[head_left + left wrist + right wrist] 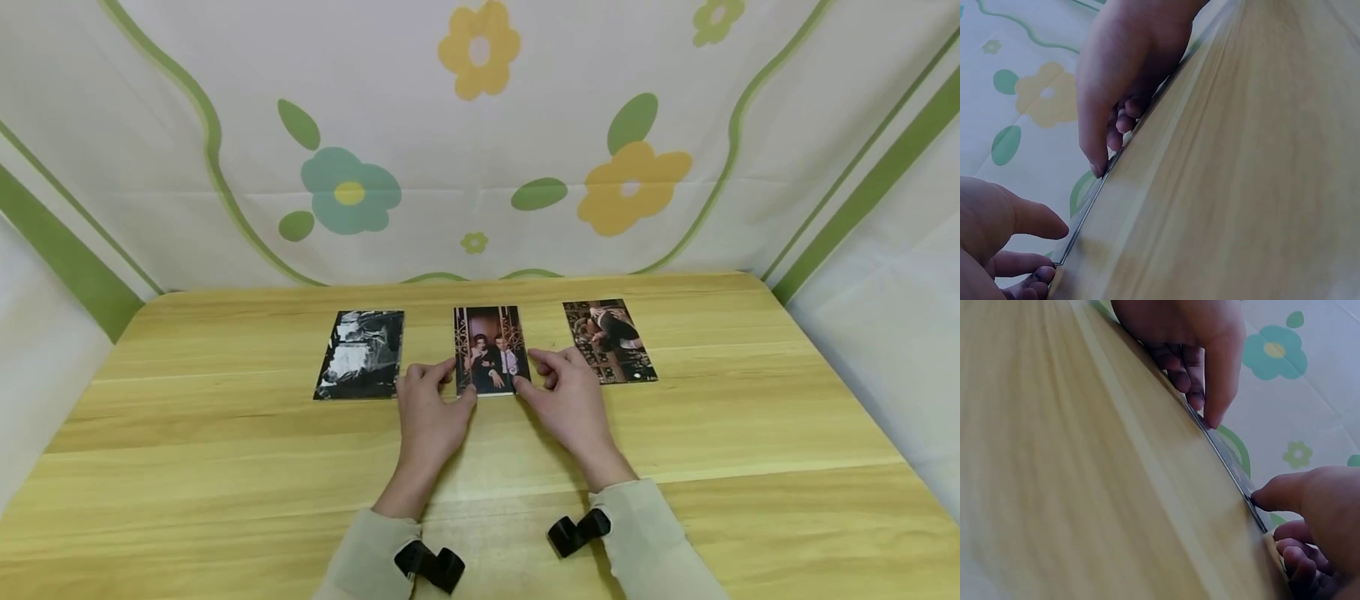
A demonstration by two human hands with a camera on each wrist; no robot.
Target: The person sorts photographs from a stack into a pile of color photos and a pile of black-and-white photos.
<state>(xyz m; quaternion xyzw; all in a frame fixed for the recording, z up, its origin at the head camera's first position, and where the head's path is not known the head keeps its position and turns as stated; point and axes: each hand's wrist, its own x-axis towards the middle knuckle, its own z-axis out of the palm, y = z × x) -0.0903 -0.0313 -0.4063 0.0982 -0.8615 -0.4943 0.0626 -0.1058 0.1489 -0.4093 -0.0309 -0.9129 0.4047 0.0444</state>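
Three photo cards lie in a row on the wooden table. In the head view the middle photo card [491, 354] shows two people before an ornate gate. My left hand [435, 412] touches its left edge with the index finger, the thumb at the lower left corner. On the other side my right hand [570, 400] has its index finger by the right edge and its thumb at the lower right corner. A black-and-white photo card [362, 357] lies left of my left hand. To the right, a colour photo card [611, 337] is partly covered by my right hand.
The light wooden table [247, 483] meets a white flowered cloth [480, 167] behind the cards. White cloth also hangs at both sides. Black wrist mounts [431, 567] sit on the beige sleeves [652, 542].
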